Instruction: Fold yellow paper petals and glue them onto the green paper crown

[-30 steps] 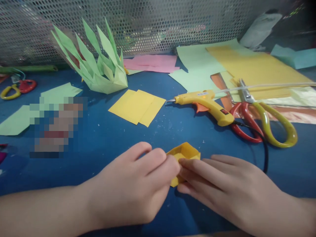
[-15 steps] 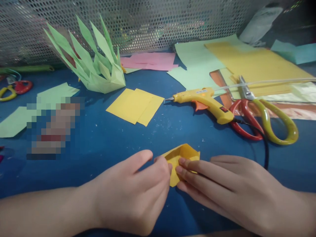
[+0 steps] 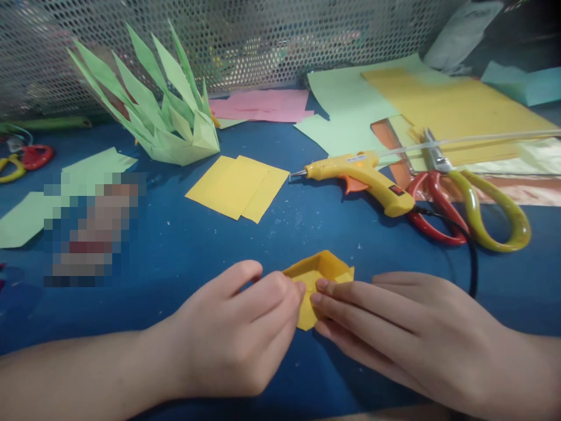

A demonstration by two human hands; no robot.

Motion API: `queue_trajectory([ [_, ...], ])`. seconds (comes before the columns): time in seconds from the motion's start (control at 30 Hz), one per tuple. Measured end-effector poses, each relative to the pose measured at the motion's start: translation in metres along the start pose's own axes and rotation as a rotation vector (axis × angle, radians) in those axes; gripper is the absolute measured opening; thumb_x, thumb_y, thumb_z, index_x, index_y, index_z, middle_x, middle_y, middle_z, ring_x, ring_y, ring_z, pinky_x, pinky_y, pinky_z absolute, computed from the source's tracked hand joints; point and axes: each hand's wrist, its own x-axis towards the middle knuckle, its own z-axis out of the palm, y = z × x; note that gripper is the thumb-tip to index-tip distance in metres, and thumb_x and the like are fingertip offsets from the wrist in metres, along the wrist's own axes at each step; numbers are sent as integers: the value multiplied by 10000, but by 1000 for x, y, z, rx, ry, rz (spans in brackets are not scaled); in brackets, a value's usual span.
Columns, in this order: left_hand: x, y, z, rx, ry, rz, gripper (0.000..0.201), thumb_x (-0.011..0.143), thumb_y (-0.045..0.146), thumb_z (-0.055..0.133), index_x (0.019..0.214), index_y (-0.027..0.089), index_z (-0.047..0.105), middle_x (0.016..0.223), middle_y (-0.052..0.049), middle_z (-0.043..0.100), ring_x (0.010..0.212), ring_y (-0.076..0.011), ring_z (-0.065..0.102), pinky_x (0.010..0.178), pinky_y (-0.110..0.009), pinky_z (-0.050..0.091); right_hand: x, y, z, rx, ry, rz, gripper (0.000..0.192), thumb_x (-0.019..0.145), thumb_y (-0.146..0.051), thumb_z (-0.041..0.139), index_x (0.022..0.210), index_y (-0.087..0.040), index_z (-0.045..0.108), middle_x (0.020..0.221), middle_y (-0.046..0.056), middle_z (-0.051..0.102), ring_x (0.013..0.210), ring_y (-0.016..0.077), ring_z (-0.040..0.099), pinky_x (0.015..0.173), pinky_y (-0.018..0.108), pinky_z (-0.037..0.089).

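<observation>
A small folded piece of yellow paper is held low over the blue table, its back edges standing up like a shallow box. My left hand pinches its left side, the fingers curled inward. From the right, the fingertips of my right hand press on its inner face, with the thumb underneath. Both hands partly cover the paper. Beyond them, overlapping yellow paper squares lie flat. A yellow glue gun rests to their right, its nozzle close to the squares' corner.
Red-and-yellow-handled scissors lie right of the glue gun on its black cord. A green folded-paper piece with pointed leaves stands back left. Green sheets, pink paper and a large yellow sheet lie around. A perforated metal panel closes the back.
My left hand has shifted slightly along the yellow paper's left side, its thumb tip now nearer my right fingertips. The whole view has moved a little; the other things lie as before.
</observation>
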Motion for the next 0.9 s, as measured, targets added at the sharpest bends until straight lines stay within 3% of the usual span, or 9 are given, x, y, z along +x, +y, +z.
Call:
queue_trajectory([
  [0.1,2,-2,2,-18,-1,-5,301,922,104,376,852,114,668,834,-49,687,752,-170,536,682,-329,397,-3,0,0,31,19,-64,239,957,-151,375,954,-119,612,872,60,692,711,148,645,552,290,502],
  [0.3,4,-2,2,-5,-1,-6,317,915,90,362,821,120,664,759,-52,669,690,-166,525,634,-325,408,-9,-2,-2,-13,-28,-148,336,933,-86,298,1106,-59,585,958,132,698,742,179,654,568,308,528],
  [0.47,5,-1,-1,17,-63,-14,300,913,81,375,867,98,671,772,-52,685,672,-170,541,605,-319,415,-12,-9,0,-69,-18,-119,323,923,-115,343,1077,-73,624,1062,154,682,759,181,645,609,310,545],
  [0.63,7,0,-3,4,-98,-7,296,917,89,386,879,94,679,808,-56,705,658,-177,559,596,-322,414,-9,-9,-2,-71,-34,-130,328,928,-146,353,1069,-92,644,1022,149,693,732,172,638,606,295,544],
  [0.8,6,1,-3,22,-92,-12,299,915,82,384,891,91,681,791,-48,709,657,-170,565,622,-324,419,-8,-11,-1,-58,-31,-84,403,918,-109,263,1029,-78,650,979,167,695,659,180,638,493,300,514],
  [0.9,4,3,-4,31,-62,-23,299,912,86,377,948,69,674,818,-62,715,695,-186,573,634,-338,413,-8,-11,2,-41,-34,-58,366,902,-95,294,1033,-86,636,966,147,686,697,182,639,507,299,512],
])
